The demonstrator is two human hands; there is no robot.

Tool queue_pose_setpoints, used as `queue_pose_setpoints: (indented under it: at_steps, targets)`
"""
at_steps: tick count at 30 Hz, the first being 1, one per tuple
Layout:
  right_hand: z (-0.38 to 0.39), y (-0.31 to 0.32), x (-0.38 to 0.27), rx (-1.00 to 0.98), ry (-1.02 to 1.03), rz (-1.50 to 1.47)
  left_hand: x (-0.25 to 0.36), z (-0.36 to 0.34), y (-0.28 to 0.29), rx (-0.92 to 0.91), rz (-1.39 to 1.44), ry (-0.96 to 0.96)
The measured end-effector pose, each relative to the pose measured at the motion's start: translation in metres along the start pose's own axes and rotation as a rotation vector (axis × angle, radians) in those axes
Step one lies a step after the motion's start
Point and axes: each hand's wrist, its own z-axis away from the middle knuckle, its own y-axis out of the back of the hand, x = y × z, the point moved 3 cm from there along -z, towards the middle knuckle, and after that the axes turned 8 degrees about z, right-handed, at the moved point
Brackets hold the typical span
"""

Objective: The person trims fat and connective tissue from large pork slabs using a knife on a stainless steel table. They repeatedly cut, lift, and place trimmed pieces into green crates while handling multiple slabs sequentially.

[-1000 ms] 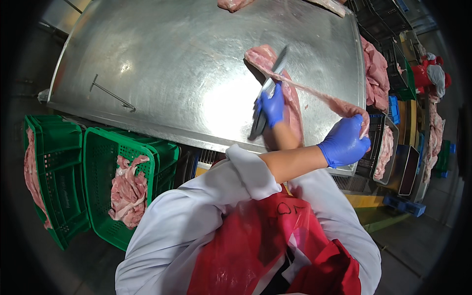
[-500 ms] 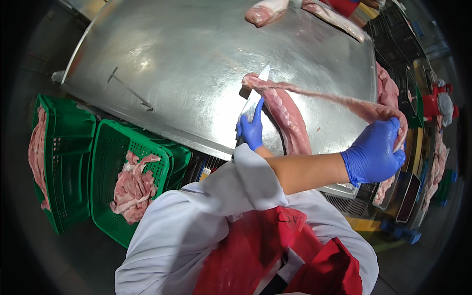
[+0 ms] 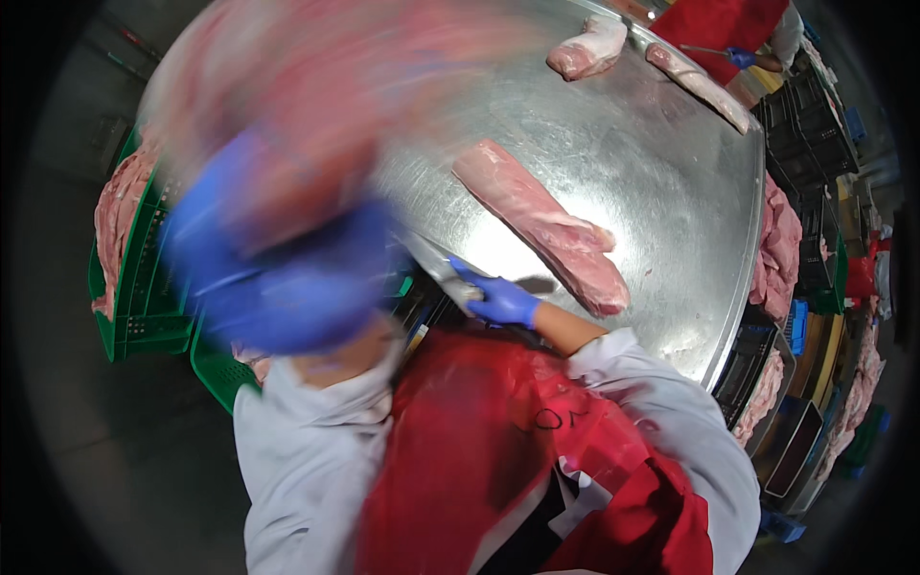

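My left hand [image 3: 278, 259], in a blue glove and heavily smeared by motion, is raised at the left. A blurred pink strip of meat [image 3: 326, 86] trails from its grip above the table's left side. My right hand [image 3: 503, 299], also blue-gloved, is closed around a knife [image 3: 436, 268] near the table's front edge. The blade points up and left; the handle is mostly hidden by the fingers. Just beyond the right hand, a long pale-pink meat loin [image 3: 541, 225] lies slantwise on the steel table [image 3: 661, 182], touched by neither hand.
Green crates [image 3: 144, 287] with meat stand at the left, partly covered by my arm. Two meat pieces, one stubby [image 3: 589, 48] and one long [image 3: 700, 86], lie at the far edge near another person's gloved hand [image 3: 741, 57]. Black crates [image 3: 805, 120] line the right.
My left hand has swung from the right across to the left, carrying the strip, which is now off the loin. The right hand and knife have drawn back from the loin toward me.
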Motion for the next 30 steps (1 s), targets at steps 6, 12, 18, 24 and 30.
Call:
queue_pose_setpoints:
  at_steps: [6,12,18,24,30]
  targets:
    - [0.168,0.024,0.090,0.190,-0.167,-0.277,0.222,0.117,0.257,0.690,-0.681,0.026]
    - [0.279,0.032,0.129,0.632,-0.288,-0.529,0.148,0.170,0.250,0.173,-1.888,0.253]
    - [0.311,0.041,0.142,0.793,-0.285,-0.559,-0.233,0.153,0.043,-1.097,-1.413,0.166]
    - [0.394,0.011,0.162,0.956,-0.357,-0.730,-0.392,0.163,-0.007,-1.528,-1.295,0.388]
    - [0.453,-0.044,0.189,1.265,-0.421,-0.861,-0.428,0.154,-0.048,-1.750,-0.781,1.310]
